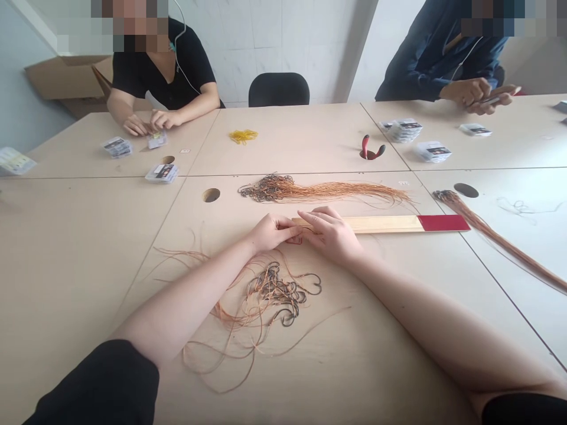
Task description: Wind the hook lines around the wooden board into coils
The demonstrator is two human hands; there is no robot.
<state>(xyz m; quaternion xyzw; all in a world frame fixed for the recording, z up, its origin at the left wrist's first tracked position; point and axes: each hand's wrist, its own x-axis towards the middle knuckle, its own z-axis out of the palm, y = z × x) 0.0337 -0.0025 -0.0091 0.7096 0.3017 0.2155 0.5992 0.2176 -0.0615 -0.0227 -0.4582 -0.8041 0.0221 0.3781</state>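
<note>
My left hand [272,232] is closed in a pinch at the left end of a long, flat wooden strip [383,224] with a red right end. What sits between its fingertips is too small to make out. My right hand [331,236] grips the same end of the strip, fingers bent over the top and thumb at the near edge. A bit of orange line shows between the two hands. Just below them lies a loose tangle of dark fish hooks [279,289] tied to orange lines [230,319], partly covered by my left forearm.
Beyond the strip lies a bundle of hooked orange lines [336,192]; another bundle [496,233] is at right. Red-handled pliers [371,150] stand in a table hole. Yellow pieces [243,136] and plastic boxes [433,151] lie farther back. Two people sit opposite, one handling a box [157,139].
</note>
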